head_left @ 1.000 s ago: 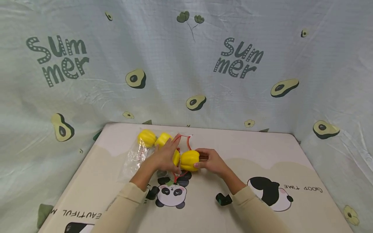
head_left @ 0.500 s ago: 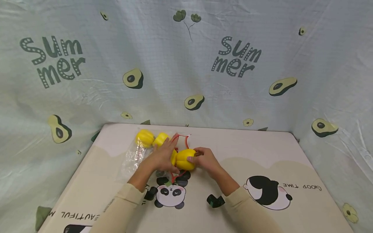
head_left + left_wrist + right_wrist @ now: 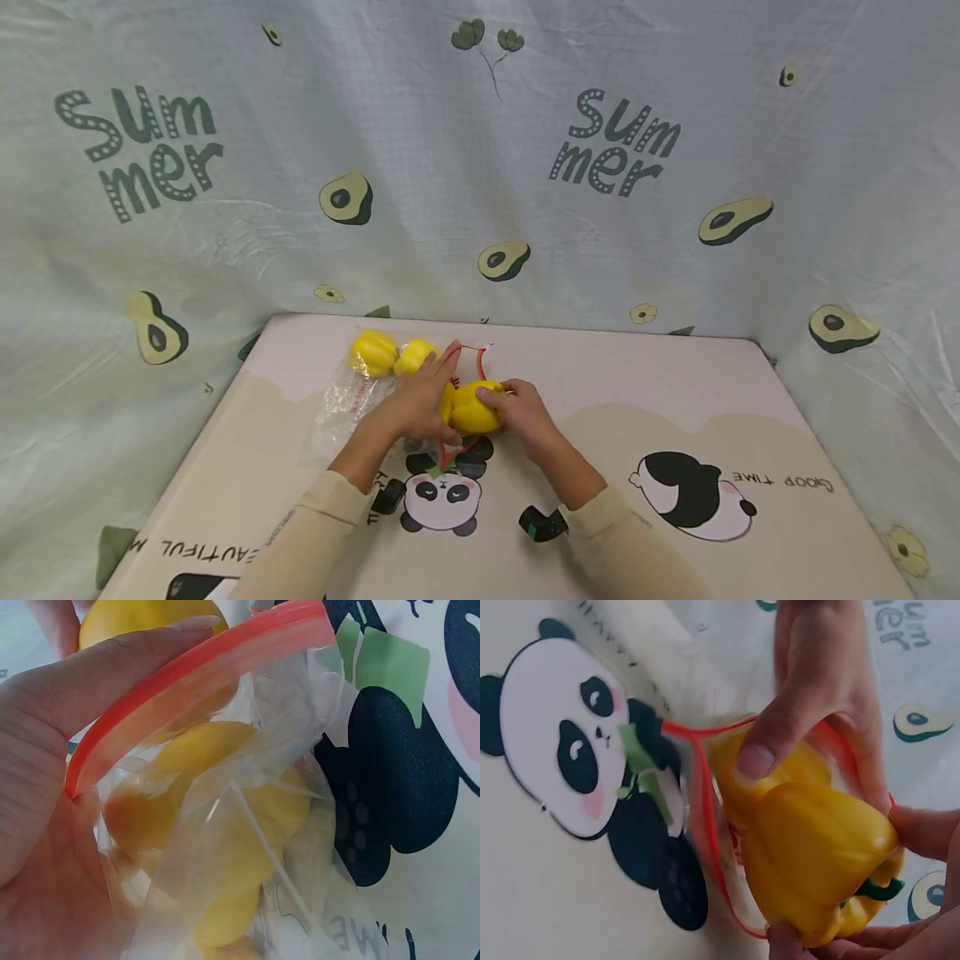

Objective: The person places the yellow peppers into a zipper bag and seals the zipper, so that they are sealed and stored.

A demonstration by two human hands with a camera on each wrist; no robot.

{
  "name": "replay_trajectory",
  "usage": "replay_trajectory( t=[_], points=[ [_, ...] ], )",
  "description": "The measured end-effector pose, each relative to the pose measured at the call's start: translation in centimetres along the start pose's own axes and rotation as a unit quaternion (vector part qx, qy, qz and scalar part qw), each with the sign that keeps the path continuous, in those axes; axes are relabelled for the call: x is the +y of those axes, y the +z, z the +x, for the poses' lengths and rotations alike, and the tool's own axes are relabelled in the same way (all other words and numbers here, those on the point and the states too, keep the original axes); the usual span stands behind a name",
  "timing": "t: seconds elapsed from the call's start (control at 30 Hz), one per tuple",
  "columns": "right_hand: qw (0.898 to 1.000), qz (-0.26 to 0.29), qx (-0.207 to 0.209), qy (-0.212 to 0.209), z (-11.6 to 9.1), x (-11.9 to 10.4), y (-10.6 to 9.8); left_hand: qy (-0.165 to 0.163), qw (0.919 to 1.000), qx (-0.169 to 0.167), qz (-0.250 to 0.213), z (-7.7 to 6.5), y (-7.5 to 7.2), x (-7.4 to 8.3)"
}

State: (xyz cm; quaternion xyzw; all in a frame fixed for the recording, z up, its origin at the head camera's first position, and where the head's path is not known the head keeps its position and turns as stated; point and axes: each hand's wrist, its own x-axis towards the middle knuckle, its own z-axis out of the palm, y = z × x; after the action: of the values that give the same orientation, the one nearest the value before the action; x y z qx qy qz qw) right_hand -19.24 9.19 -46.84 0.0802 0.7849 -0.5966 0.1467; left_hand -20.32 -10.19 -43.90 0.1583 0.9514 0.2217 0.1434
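A clear zip bag (image 3: pixel 341 417) with a red zip strip (image 3: pixel 705 795) lies at the back of the table, yellow bell peppers inside it. Two of these, a far-left bell pepper (image 3: pixel 373 354) and its neighbour (image 3: pixel 415 357), show through the plastic. My left hand (image 3: pixel 420 408) spreads the bag's mouth with extended fingers, its thumb lying across the red strip in the left wrist view. Another yellow bell pepper (image 3: pixel 817 847), green stem (image 3: pixel 881 889) toward my palm, is held at the mouth by my right hand (image 3: pixel 525 412). It presses against a bell pepper (image 3: pixel 772 769) just inside.
The table (image 3: pixel 637 375) wears a cover printed with pandas and lettering. Behind it hangs a pale curtain (image 3: pixel 420 125) with avocado prints. Black wrist devices (image 3: pixel 543 523) sit under both forearms.
My right hand has moved left, bringing the bell pepper up to the bag's mouth, and its thumb has come over the top of the pepper. The left hand stays at the bag.
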Motion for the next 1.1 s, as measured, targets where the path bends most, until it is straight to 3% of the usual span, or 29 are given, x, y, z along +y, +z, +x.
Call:
replay_trajectory(
  t=[0.13, 0.23, 0.4, 0.67, 0.87, 1.1],
  points=[
    [0.997, 0.065, -0.013, 0.037, -0.1, -0.6, 0.1, 0.004, 1.0000, 0.000, 0.003, 0.0, -0.1, 0.0],
    [0.988, 0.143, -0.016, 0.048, 0.0, -0.5, 0.4, 0.008, 0.9999, 0.001, 0.008, 0.1, -0.2, 0.0],
    [0.982, 0.188, -0.013, 0.014, 0.6, 0.7, 1.1, 0.002, 0.9998, 0.004, 0.018, 0.1, -0.4, -0.1],
    [0.993, 0.075, -0.033, -0.081, 1.2, 2.1, 1.3, -0.005, 0.9998, -0.008, 0.020, -0.2, -0.7, -0.3],
    [0.992, -0.012, -0.068, -0.110, 1.3, 2.3, 1.6, 0.000, 0.9997, -0.003, 0.024, -0.3, -0.6, -0.5],
    [0.990, -0.044, -0.085, -0.108, 1.1, 2.4, 1.4, 0.005, 0.9994, -0.005, 0.034, -0.3, -0.6, -0.3]
  ],
)
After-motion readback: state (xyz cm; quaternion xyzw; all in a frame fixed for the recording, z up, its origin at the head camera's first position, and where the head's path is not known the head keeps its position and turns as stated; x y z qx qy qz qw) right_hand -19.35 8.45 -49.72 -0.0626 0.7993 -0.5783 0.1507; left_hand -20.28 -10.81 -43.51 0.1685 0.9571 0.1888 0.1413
